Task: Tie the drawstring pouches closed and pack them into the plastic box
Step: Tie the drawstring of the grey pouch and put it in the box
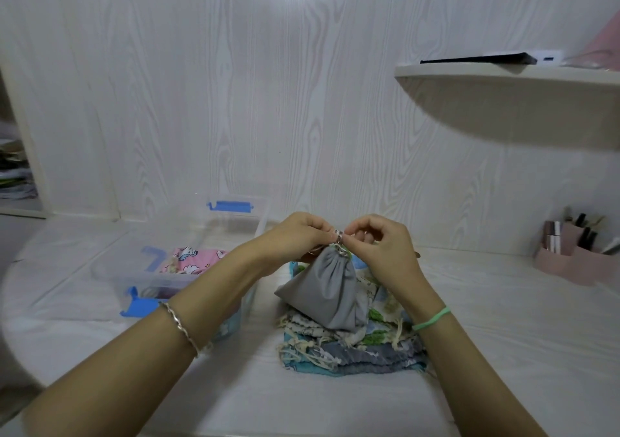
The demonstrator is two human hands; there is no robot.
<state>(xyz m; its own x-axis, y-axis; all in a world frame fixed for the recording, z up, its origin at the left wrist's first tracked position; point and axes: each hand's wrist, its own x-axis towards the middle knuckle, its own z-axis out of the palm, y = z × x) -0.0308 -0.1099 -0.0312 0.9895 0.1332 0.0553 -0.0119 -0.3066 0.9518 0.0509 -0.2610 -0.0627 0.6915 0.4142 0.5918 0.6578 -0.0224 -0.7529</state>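
A grey drawstring pouch [327, 290] hangs gathered at its neck above a pile of patterned pouches [355, 349] on the white table. My left hand [297, 237] and my right hand [379, 245] meet at the pouch's neck, each pinching the pale drawstring [339, 238] between fingertips. To the left stands the clear plastic box [231, 216] with blue clips, and a pink printed pouch [193, 258] lies inside it. My left forearm hides part of the box's near wall.
A pink desk organiser [577, 258] with small bottles stands at the right by the wall. A white shelf [510, 101] juts out overhead on the right. The table edge curves round on the left.
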